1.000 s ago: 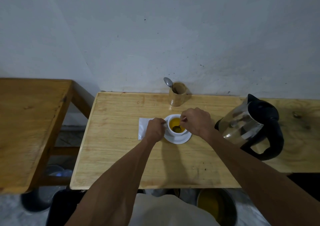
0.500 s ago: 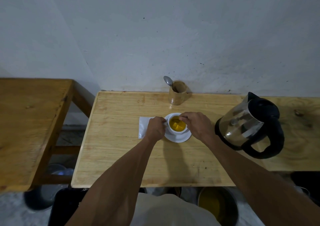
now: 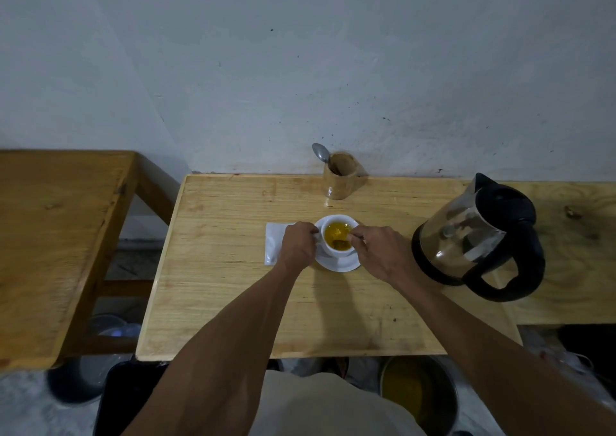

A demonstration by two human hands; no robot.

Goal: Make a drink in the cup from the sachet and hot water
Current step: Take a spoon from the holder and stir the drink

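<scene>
a wooden table [image 3: 233, 289] holds a kettle [image 3: 476, 235] at right. mid-table, a white cup [image 3: 338, 252] of yellow drink sits on its saucer [image 3: 340, 263]. left hand [image 3: 296, 245] grips the cup's side; right hand [image 3: 380, 252] pinches a spoon [image 3: 340, 244], seemingly stirring. next, probably lifting the spoon out without drips.

Dim, flat light from above — soft shadows fall toward the viewer on the worktop [image 3: 233, 269] (edges bow from wide-angle distortion); mild glare on the kettle [image 3: 463, 235].
</scene>
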